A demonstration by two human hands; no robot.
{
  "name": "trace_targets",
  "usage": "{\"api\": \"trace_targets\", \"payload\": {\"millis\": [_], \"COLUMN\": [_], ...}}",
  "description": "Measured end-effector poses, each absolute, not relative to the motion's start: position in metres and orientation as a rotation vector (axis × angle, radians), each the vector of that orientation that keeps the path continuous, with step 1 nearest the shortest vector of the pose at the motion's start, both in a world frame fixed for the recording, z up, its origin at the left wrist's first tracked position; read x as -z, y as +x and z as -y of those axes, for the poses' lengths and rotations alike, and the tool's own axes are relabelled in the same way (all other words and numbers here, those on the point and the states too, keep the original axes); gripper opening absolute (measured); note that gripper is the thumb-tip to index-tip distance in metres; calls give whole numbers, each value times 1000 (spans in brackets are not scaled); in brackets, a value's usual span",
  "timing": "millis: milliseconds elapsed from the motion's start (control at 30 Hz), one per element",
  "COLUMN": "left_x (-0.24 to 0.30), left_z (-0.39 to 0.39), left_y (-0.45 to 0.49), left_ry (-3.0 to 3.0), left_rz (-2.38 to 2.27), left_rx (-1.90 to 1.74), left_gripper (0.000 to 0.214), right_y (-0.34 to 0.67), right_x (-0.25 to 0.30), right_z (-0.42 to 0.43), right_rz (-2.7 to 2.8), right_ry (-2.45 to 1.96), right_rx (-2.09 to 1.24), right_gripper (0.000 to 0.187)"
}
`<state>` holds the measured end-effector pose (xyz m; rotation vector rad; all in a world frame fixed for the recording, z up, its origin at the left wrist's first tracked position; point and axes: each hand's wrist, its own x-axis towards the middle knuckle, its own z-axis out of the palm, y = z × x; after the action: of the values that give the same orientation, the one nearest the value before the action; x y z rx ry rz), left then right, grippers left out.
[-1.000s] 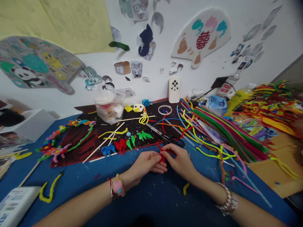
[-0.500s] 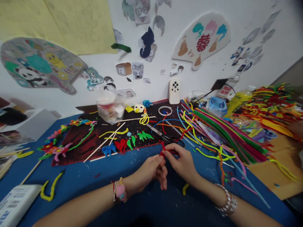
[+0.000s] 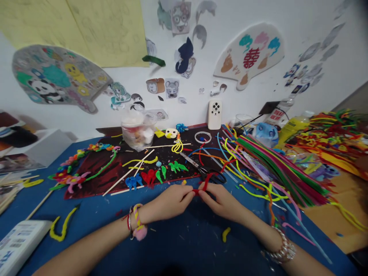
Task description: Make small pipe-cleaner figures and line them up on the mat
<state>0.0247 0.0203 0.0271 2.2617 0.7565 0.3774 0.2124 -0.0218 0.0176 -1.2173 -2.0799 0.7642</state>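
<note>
The left hand [image 3: 169, 203] and the right hand [image 3: 221, 203] are both pinching a red pipe cleaner [image 3: 202, 186] with their fingers, and it is bending up between them. It is sitting above the blue worktop [image 3: 184, 245], just in front of the black scissors [image 3: 214, 177] and near the edge of a dark mat [image 3: 94, 172]. A blue bow [image 3: 133, 181] and red twisty shapes [image 3: 149, 177] are lying on the mat. A big pile of long green and pink pipe cleaners [image 3: 276, 168] is lying to the right.
</note>
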Motion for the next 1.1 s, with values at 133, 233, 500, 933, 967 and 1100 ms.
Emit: {"api": "trace_targets", "payload": {"millis": [133, 233, 500, 933, 967, 1100], "left_x": [-34, -46, -46, -24, -23, -18], "left_z": [-28, -31, -22, -8, -8, -6], "left_y": [21, 16, 16, 33, 34, 36], "left_ry": [2210, 2068, 1811, 1599, 1582, 1375], "left_rz": [-595, -375, -555, -661, -669, -694], "left_rx": [-345, -158, -365, -761, -763, -729], "left_gripper": [28, 33, 29, 30, 32, 32], "right_y": [211, 211, 204, 187, 187, 184], "right_x": [-18, -18, -14, -8, -8, -9], "right_z": [25, 27, 29, 31, 31, 33], "right_rz": [2046, 1969, 1603, 1373, 1383, 1432], "right_ry": [-1142, -1058, -1100, -1064, -1049, -974], "right_rx": [-815, -1040, -1079, -1169, -1185, -1256], "right_gripper": [24, 31, 35, 32, 32, 34]}}
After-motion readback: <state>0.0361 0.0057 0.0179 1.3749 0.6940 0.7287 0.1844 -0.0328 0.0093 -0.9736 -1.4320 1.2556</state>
